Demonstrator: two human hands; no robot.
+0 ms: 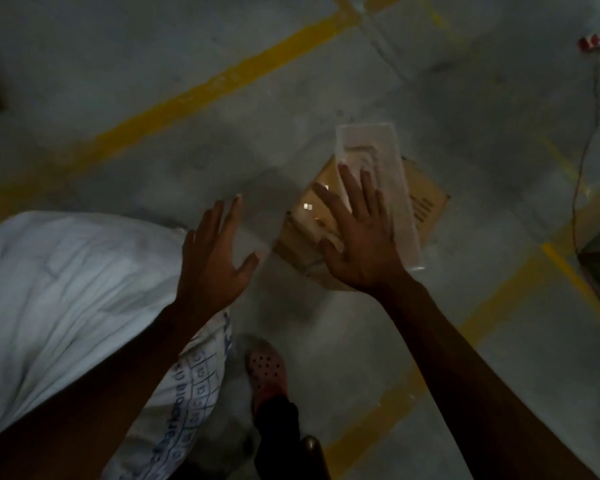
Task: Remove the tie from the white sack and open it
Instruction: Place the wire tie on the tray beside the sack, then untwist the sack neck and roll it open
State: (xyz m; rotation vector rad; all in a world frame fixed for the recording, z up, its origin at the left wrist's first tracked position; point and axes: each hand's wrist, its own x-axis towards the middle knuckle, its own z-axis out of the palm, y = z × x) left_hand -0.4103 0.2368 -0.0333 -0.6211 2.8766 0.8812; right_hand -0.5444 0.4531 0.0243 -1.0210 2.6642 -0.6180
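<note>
Concrete floor; white sack left; hands empty.

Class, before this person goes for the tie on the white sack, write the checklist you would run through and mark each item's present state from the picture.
1. Left hand free: ok, open and holding nothing.
2. Right hand free: ok, fingers spread over the brown cardboard box.
3. Large white woven sack within reach: ok, beside the left arm.
4. Tie located: cannot tell, none visible.
5. Sack mouth found: cannot tell.
6. Footing on the grey concrete floor: ok, perforated pink clog planted.
</note>
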